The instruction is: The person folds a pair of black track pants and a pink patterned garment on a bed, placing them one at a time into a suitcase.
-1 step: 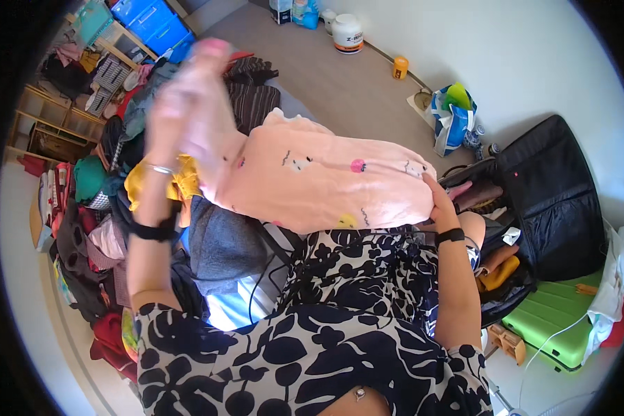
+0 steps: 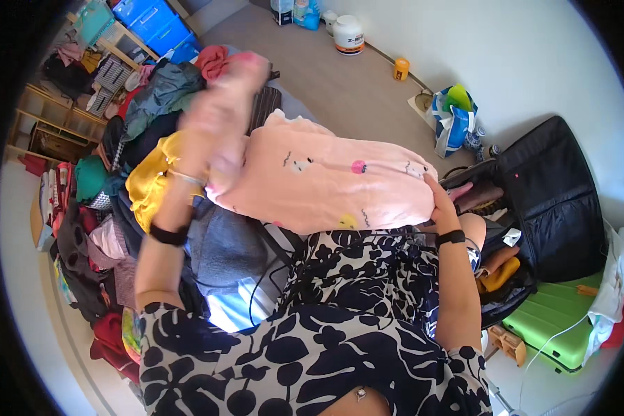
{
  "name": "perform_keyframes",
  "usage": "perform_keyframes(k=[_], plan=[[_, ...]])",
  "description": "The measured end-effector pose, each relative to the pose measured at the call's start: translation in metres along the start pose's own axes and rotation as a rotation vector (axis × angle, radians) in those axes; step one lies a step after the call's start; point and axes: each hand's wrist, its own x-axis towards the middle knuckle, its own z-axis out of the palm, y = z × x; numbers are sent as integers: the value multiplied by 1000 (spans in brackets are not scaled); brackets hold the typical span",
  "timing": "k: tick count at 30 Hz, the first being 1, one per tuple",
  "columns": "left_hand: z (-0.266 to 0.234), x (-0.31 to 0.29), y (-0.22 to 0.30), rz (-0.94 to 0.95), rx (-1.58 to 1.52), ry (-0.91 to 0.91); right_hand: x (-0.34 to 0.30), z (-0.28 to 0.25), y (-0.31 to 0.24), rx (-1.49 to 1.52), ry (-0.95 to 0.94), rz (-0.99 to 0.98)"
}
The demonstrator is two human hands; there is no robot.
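A pale pink garment [image 2: 326,177] with small animal and fruit prints is stretched out in front of my lap, folded into a long shape. At its right end, my right hand [image 2: 442,201] grips the edge, the thumb on top and the other fingers underneath. My left hand [image 2: 204,135], smeared by motion, is at the left end with a bunched pink part of the cloth that rises beyond it. Its fingers are hard to make out, but the cloth moves along with it. A ruffled edge shows along the garment's far side.
A heap of clothes lies at left, with a yellow garment [image 2: 149,184] and a grey one [image 2: 225,243]. An open black suitcase [image 2: 551,201] holding clothes stands right, above a green case [image 2: 548,322]. Blue drawers [image 2: 145,24], a white tub [image 2: 349,35] and a blue-white bag [image 2: 454,121] are farther off.
My left hand has swung to the right with the loose end of the pink garment, uncovering more of the yellow garment and a red cloth behind. My right hand stays in place.
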Motion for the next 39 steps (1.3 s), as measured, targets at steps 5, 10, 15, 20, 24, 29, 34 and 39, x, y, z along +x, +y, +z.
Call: perform_keyframes(k=[5,10,15,20,24,29,34,39], plan=[[93,-118,85,63,-749,-554,-1,-3,4,44,-7,71],[75,-99,13,-243,-698,-262,-3,-5,4,6,0,99],[51,-102,-97,-614,46,-439,-1,-4,7,36,-59,165],[53,-117,-120,-929,-240,-774,-3,-3,6,-36,-38,141],[32,-115,-96,-1056,-903,-533,-24,10,-18,-88,9,94],[-15,-88,-67,-960,-1096,-401,-67,43,-63,-169,-108,-117],[-33,-65,-37,-781,-1037,-273,-82,79,-70,-238,-25,-185],[-39,-58,-19,-745,-976,-299,-99,133,-66,-415,5,-419]])
